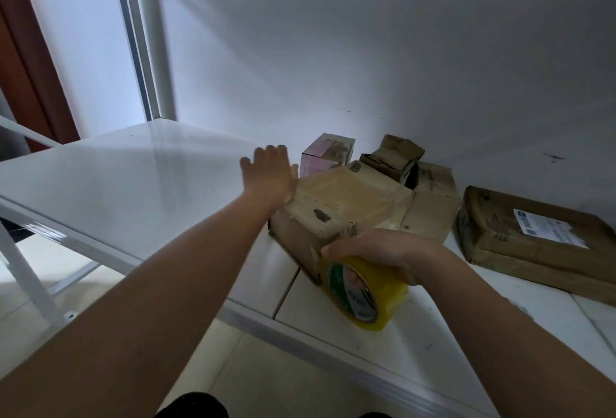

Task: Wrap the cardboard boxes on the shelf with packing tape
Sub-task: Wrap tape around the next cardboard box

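Observation:
A worn cardboard box (336, 207) sits on the white shelf (140, 177) near its front edge. My left hand (268, 176) rests flat against the box's far left side, fingers straight. My right hand (380, 251) grips a roll of yellowish packing tape (366, 291) with a green and white core, pressed to the box's near right corner. A finger shows through the roll's hole.
Behind the box stand a small pink carton (325, 154), a crumpled open cardboard box (395, 157) and another brown box (433, 204). A flat cardboard parcel with a white label (536, 237) lies at the right. White shelf uprights (140, 34) rise at the left; a shelf board runs overhead.

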`<move>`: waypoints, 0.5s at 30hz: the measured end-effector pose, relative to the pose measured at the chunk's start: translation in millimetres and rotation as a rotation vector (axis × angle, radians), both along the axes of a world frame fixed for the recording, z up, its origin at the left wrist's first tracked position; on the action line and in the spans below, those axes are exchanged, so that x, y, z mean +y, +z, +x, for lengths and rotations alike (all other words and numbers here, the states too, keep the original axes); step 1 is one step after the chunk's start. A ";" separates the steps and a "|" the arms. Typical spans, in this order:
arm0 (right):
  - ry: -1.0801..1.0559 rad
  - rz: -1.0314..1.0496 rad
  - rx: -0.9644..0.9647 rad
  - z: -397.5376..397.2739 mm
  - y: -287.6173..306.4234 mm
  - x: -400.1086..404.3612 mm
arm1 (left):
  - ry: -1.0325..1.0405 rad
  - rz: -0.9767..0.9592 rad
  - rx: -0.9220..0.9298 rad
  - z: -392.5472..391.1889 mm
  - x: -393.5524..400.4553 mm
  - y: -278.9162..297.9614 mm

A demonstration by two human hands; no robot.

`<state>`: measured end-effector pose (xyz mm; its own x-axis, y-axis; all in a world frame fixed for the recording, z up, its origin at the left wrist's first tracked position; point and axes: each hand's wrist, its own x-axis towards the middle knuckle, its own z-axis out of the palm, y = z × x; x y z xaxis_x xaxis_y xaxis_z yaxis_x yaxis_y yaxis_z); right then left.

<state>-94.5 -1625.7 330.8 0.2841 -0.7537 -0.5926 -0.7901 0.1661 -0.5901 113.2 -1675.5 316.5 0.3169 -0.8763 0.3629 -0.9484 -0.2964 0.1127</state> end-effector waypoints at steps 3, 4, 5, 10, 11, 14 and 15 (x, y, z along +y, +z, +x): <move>0.003 0.007 -0.009 0.3 0.0 -1.4 | 0.028 0.066 -0.032 1.3 -2.4 -1.0; 0.001 0.013 -0.009 0.3 0.4 -1.5 | 0.006 0.083 -0.051 -4.5 -2.1 1.8; -0.002 0.018 -0.005 0.4 0.6 -1.4 | -0.021 0.097 -0.081 -11.4 -1.6 4.3; 0.005 0.024 0.007 0.8 0.7 -0.6 | -0.063 0.209 0.024 -50.1 4.6 4.0; 0.007 0.020 0.004 0.8 0.8 -0.9 | -0.070 0.222 0.044 -54.8 7.6 3.8; 0.011 0.008 -0.010 0.5 1.1 -0.5 | -0.121 0.252 0.044 -62.1 17.3 3.3; 0.011 0.006 -0.012 0.6 0.8 -0.7 | -0.144 0.267 0.062 -62.8 19.8 3.9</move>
<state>-93.9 -1626.4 331.7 0.2994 -0.7472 -0.5933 -0.7846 0.1611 -0.5988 50.3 -1655.7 320.4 0.1968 -0.9756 0.0976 -0.9766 -0.1862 0.1074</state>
